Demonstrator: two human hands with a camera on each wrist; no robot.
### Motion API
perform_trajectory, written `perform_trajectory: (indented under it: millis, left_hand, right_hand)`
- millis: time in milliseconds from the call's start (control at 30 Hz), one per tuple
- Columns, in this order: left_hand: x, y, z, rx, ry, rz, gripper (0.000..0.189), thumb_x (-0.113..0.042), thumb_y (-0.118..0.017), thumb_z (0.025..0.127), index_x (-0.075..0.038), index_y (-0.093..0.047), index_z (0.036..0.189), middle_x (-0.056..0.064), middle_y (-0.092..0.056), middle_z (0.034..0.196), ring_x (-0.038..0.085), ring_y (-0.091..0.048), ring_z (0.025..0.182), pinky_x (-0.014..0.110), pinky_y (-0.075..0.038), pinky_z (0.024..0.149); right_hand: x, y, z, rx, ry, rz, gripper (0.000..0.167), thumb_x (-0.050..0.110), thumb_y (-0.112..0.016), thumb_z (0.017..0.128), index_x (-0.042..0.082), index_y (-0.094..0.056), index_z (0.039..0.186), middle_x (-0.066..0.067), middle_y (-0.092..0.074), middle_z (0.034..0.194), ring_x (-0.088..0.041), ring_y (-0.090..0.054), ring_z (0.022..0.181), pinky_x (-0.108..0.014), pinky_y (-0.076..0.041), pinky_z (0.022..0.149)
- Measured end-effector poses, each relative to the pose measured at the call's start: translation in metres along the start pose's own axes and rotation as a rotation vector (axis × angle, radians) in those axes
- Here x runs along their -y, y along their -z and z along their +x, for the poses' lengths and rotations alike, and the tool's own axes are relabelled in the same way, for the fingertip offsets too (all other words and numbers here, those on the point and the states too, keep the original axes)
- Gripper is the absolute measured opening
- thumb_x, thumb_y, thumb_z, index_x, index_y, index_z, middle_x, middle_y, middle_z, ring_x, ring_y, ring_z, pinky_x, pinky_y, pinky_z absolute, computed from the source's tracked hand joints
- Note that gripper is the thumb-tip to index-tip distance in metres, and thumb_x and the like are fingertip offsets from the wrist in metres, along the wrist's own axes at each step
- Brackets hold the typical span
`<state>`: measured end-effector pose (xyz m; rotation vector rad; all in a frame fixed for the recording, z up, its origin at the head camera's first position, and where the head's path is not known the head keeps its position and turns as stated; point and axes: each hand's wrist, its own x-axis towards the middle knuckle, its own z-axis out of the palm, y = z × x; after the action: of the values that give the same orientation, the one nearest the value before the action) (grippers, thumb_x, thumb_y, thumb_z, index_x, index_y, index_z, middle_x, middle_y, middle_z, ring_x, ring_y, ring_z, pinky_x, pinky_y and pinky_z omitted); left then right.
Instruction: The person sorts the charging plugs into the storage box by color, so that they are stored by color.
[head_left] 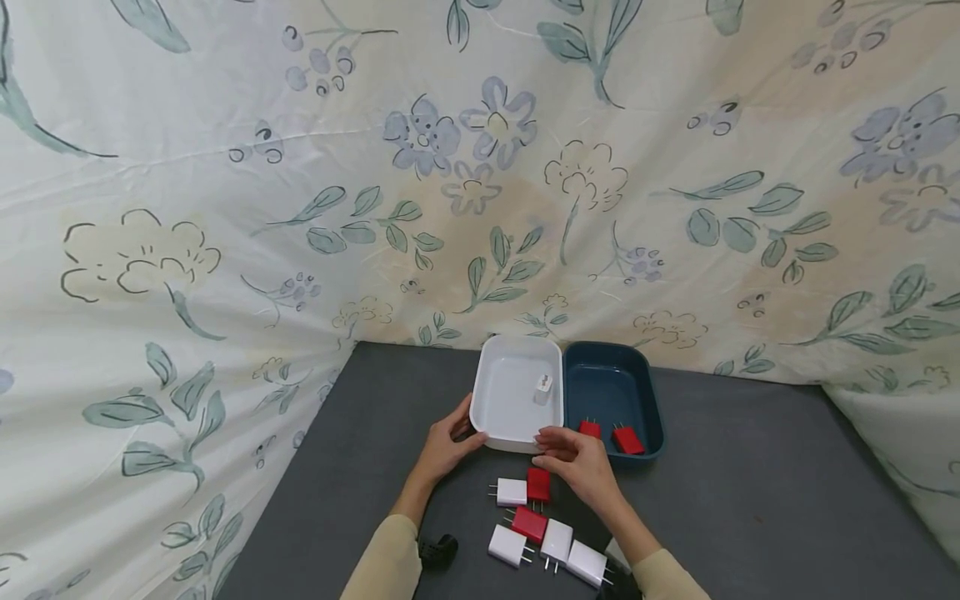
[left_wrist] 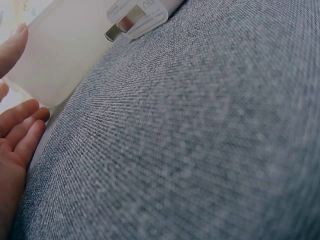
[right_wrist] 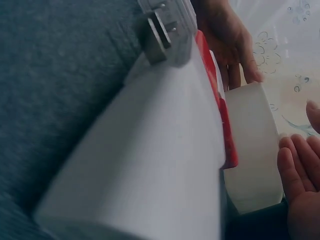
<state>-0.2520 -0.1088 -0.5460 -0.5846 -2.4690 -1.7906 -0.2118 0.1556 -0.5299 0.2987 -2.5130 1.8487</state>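
My left hand rests at the front left corner of the white tray, thumb at its front, the other fingers along its side. In the left wrist view its fingers look fairly straight. My right hand touches or nearly touches the tray's front right corner, with its fingers loosely bent and nothing seen in them. A white plug charger sits inside the white tray. In front of the hands lie several chargers, among them a red charger and a white charger.
A dark blue tray stands against the white tray's right side, with two red chargers in it. A dark grey cloth covers the table. Floral fabric hangs behind and at the sides. Dark wrist straps show near the sleeves.
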Motion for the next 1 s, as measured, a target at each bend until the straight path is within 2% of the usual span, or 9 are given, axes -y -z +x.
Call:
perform_trajectory:
  millis: [200,400,600,867,1000]
  left_hand:
    - [0.001,0.000,0.000,-0.004,-0.016,-0.010,0.077,-0.016,-0.074,0.087,0.000,-0.032,0.150,0.023,-0.043,0.148,0.038,-0.049,0.132,0.053,-0.043,0.107]
    - [0.001,0.001,0.000,0.000,-0.019,-0.004,0.077,-0.015,-0.073,0.088,0.002,-0.031,0.150,0.025,-0.042,0.148,0.039,-0.049,0.132,0.054,-0.042,0.107]
    - [0.003,0.000,-0.001,0.006,-0.019,-0.012,0.078,-0.015,-0.073,0.087,0.002,-0.031,0.150,0.025,-0.039,0.150,0.040,-0.047,0.133,0.053,-0.042,0.107]
    - [0.008,0.000,-0.001,-0.003,-0.051,-0.023,0.076,-0.015,-0.073,0.088,0.003,-0.031,0.150,0.026,-0.039,0.150,0.042,-0.047,0.132,0.054,-0.043,0.105]
    - [0.007,0.000,0.000,0.003,-0.035,-0.023,0.077,-0.016,-0.073,0.088,0.002,-0.031,0.150,0.025,-0.040,0.150,0.040,-0.048,0.133,0.052,-0.043,0.106]
  right_hand:
    - [-0.006,-0.003,-0.006,0.023,-0.027,0.004,0.044,0.009,-0.081,0.078,0.002,-0.067,0.119,-0.017,-0.072,0.110,-0.033,-0.069,0.101,-0.023,-0.059,0.084]
    - [-0.012,-0.004,-0.009,0.054,-0.008,-0.021,0.044,0.015,-0.083,0.076,0.007,-0.068,0.117,-0.015,-0.072,0.110,-0.029,-0.070,0.098,-0.021,-0.058,0.083]
    - [-0.016,-0.002,-0.012,0.081,0.009,-0.035,0.047,0.014,-0.084,0.075,0.004,-0.068,0.117,-0.018,-0.072,0.110,-0.028,-0.071,0.097,-0.025,-0.059,0.083]
    - [-0.024,0.002,-0.015,0.108,-0.029,-0.121,0.050,0.015,-0.086,0.073,0.002,-0.067,0.117,-0.014,-0.072,0.110,-0.021,-0.071,0.095,-0.028,-0.060,0.083]
    - [-0.027,0.003,-0.016,0.136,-0.051,-0.142,0.052,0.015,-0.087,0.071,0.002,-0.067,0.117,-0.013,-0.071,0.112,-0.021,-0.069,0.097,-0.032,-0.059,0.086]
